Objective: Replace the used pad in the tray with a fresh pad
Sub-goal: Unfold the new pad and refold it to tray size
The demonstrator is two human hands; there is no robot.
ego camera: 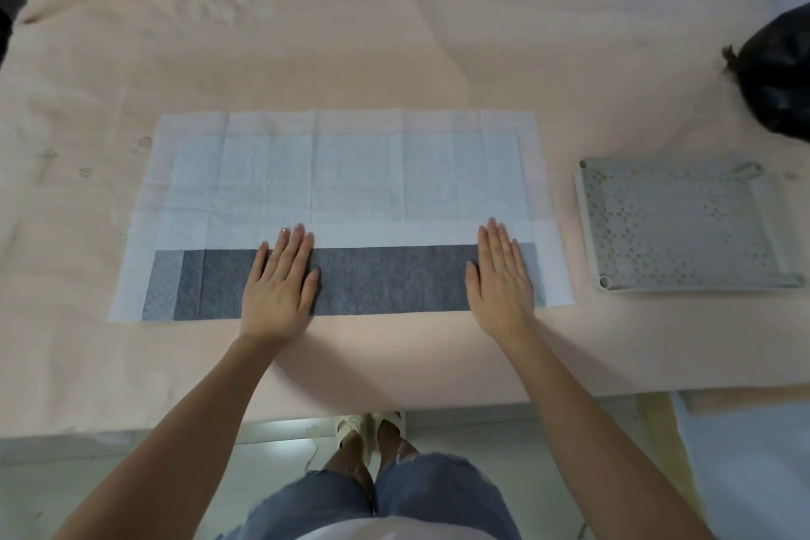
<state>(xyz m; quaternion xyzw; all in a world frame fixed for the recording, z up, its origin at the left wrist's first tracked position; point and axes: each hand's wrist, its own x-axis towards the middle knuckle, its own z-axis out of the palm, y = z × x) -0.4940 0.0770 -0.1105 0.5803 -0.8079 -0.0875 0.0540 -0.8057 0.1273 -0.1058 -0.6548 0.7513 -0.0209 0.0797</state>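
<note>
Nearest the camera: person's legs in blue denim w/ frayed hems (420, 491), feet in pale sandals (372, 423) on a light floor, standing at the front edge of the tabletop (394, 57), which is covered w/ a peach-pink cloth, stained and creased toward the far side.

Both bare forearms reach fwd over that edge. Left hand (280, 281) lies palm-down, fingers straight and close together, flat on the fresh pad (350, 175); grip is wide, holding nothing, just pressing. Right hand (499, 276) does the same near the pad's right end, palm flat, fingers extended, grip wide, nothing held.

The pad is spread on the tabletop, centre-left, long side running left-right. Its near edge is folded over so a dark grey strip (385, 281) shows along the front; both hands rest on this strip w/ fingertips reaching onto the white band just past it. Rest of the pad is white w/ fold creases.

Right of the pad, apart from it, sits the tray (587, 224): grey, rectangular, perforated grid surface, no pad on it.

Farther right and back, a black plastic bag (776, 79), knotted, partly cut off by the frame edge.
</note>
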